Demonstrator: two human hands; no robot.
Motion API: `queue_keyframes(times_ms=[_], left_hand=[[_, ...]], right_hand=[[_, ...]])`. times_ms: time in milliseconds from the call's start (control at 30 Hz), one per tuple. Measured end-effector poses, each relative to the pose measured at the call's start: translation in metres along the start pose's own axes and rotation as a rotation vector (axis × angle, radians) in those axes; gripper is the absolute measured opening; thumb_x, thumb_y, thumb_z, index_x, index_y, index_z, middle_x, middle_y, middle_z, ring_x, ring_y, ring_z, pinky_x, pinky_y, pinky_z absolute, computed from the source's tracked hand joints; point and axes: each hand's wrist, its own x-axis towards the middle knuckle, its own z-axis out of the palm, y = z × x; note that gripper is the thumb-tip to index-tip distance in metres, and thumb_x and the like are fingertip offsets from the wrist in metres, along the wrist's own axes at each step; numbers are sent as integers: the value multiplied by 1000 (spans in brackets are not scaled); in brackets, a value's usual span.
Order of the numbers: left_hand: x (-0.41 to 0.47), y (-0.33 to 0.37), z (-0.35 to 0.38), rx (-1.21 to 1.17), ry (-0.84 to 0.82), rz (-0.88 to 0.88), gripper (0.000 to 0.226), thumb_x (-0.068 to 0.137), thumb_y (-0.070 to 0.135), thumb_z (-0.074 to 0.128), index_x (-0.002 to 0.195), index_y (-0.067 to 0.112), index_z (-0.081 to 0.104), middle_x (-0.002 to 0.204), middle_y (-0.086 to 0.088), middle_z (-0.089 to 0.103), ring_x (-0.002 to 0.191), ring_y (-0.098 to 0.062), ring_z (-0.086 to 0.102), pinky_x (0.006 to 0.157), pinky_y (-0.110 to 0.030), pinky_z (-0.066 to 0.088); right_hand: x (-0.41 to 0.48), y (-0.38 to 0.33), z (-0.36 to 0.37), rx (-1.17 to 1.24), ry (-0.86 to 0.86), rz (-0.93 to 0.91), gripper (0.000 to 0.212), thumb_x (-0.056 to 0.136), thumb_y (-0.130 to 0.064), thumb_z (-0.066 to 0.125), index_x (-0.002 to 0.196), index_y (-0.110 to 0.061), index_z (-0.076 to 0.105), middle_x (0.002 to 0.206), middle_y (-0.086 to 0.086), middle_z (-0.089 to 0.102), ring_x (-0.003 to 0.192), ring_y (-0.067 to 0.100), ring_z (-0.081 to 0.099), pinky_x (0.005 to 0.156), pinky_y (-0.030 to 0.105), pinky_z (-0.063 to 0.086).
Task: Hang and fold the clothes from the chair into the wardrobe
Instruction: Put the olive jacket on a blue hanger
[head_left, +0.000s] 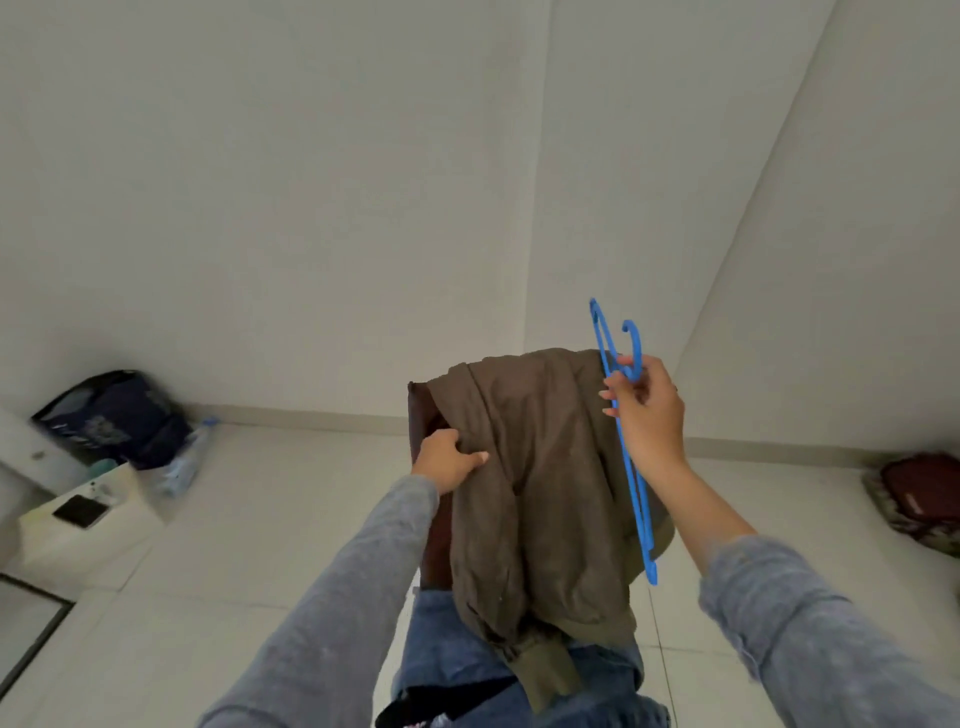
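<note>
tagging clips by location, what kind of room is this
Likely a bare room at home, perhaps a bedroom: a chair draped with a brown garment, a blue hanger in the right hand, a tiled floor.

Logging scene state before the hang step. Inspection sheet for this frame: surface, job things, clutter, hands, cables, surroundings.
Surface: pale tiled floor; dark brown chair carries the clothes.
Job's things: brown garment draped over the chair back; jeans below it on the chair; blue hanger held right of the garment; wardrobe not in view.
Clutter: dark blue bag and plastic bottle by the left wall; phone on a white box; maroon bag at right.
Grippers: left hand grips the brown garment; right hand holds the blue hanger.
Cables: nothing seen.
Surroundings: plain white walls.
</note>
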Motion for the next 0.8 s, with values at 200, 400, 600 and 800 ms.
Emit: queue_keyframes(times_ms=[200, 400, 600, 800], left_hand=[[-58, -11, 45, -40, -339, 233, 20, 85, 26, 68, 92, 8, 64, 92, -2, 64, 85, -11, 59, 87, -27, 50], [-95, -16, 68, 36, -421, 578, 30, 84, 19, 69, 106, -1, 67, 118, -13, 56, 112, -16, 47, 101, -20, 34], [-107, -39, 64, 18, -574, 510, 28, 84, 27, 67, 97, 1, 67, 105, -9, 60, 95, -13, 56, 90, -26, 47], [-62, -55, 16, 0, -698, 139, 6, 87, 7, 62, 88, 13, 63, 71, 10, 57, 70, -6, 48, 65, -19, 39]], right_hand=[[-28, 12, 27, -304, -229, 106, 14, 92, -10, 52, 101, -17, 60, 95, 0, 61, 89, 16, 59, 75, 30, 51], [-62, 24, 45, -531, -465, 333, 54, 73, -47, 75, 106, -8, 56, 98, -1, 56, 90, 12, 54, 69, 20, 39], [-76, 38, 43, -602, -482, 309, 31, 74, -17, 77, 66, -9, 49, 69, 2, 51, 72, 15, 52, 56, 18, 35], [-71, 6, 23, -675, -410, 205, 30, 81, -18, 71, 96, 6, 61, 89, 15, 59, 87, 25, 56, 67, 25, 34]])
